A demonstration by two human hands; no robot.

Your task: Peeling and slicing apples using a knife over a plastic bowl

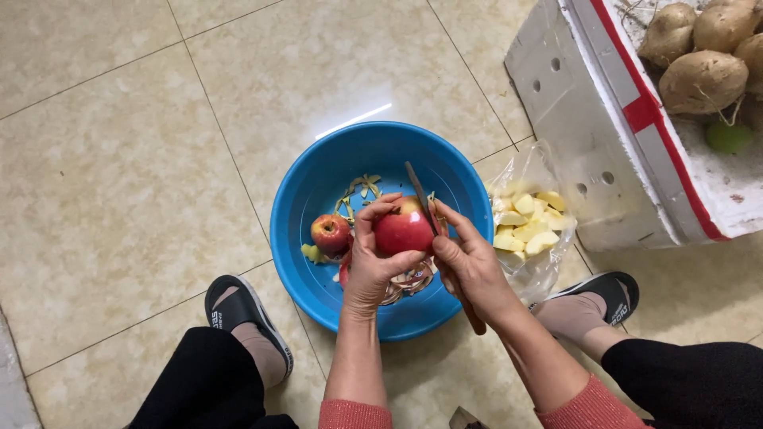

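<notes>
Glossy plastic basin (306, 206), shiny-skinned apple (403, 230), polished floor tiles (119, 159), rough potatoes (703, 79)

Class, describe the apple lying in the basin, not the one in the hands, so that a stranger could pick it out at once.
Start at the round blue basin on the tiled floor. Inside it, just beyond the left hand, lies a small red apple among peelings. Unlike the bigger apple gripped by that hand, it rests loose on the basin's bottom, untouched.
</notes>
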